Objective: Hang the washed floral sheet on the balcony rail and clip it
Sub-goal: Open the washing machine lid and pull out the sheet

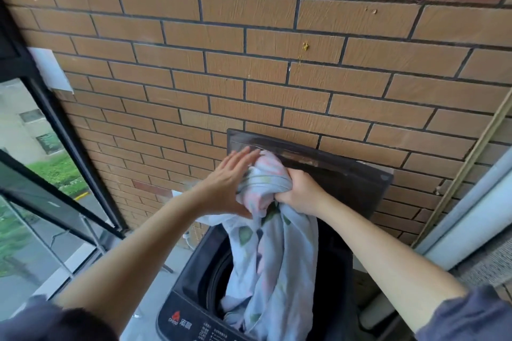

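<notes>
At lower centre, our right hand (299,194) is clenched round a bunched neck of the floral sheet (274,257), which trails down into the drum of the black top-loading washing machine (191,274). Our left hand (230,183) lies against the bunch with straight fingers. The sheet is soft, limp, pale cloth with green and pink print. It is likely damp, heavy and clingy, so we would gather it in fistfuls close to the drum.
</notes>
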A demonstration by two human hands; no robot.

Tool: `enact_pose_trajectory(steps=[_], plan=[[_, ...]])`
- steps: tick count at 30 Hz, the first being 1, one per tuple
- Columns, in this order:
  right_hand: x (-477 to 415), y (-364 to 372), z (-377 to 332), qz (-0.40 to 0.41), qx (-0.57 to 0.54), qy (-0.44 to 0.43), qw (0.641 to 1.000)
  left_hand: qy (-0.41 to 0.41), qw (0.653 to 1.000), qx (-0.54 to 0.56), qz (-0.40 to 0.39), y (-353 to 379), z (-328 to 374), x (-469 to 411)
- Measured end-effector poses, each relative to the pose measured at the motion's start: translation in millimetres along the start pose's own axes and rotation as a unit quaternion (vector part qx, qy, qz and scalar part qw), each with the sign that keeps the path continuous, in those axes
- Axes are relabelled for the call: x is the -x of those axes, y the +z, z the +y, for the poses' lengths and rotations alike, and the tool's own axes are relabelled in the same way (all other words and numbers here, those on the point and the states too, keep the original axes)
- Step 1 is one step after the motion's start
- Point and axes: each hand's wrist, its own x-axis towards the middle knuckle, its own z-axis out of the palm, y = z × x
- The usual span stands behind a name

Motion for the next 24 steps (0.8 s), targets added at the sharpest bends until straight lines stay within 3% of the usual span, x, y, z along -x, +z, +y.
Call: enact_pose_trajectory(steps=[2, 6, 8, 11, 15, 18, 20, 24], plan=[[-2.5, -2.8, -11.2, -0.009, 0.01, -0.013, 1.0, -0.013, 0.997, 0.072, 0.026, 9.1, 4.5, -7.2], [0.0, -8.6, -11.7, 0.039, -0.054, -0.013, 0.998, -0.144, 0.957, 0.219, 0.126, 20.4, 8.7, -16.0], [7.0, -7.8, -3.3, 0.046, -0.13, -0.015, 0.99, -0.18, 0.907, 0.332, 0.186, 24.8, 10.5, -20.2], [18.9, -1.0, 16.4, -0.01, -0.191, -0.019, 0.981, -0.183, 0.827, 0.475, 0.237, 9.1, 22.6, -24.2], [35.1, 22.5, 39.4, -0.042, -0.182, 0.055, 0.981, -0.129, 0.759, 0.591, 0.242, -27.9, 36.8, -30.2], [35.1, 36.3, 48.0, 0.0, -0.163, 0.105, 0.981, -0.144, 0.703, 0.662, 0.216, -44.5, 43.0, -30.9], [33.4, 33.7, 42.7, 0.065, -0.149, 0.119, 0.98, -0.161, 0.704, 0.655, 0.22, -49.8, 37.9, -25.7], [31.5, 15.3, 24.3, 0.148, -0.192, 0.097, 0.965, -0.075, 0.819, 0.502, 0.268, -46.1, -5.7, 0.4]])
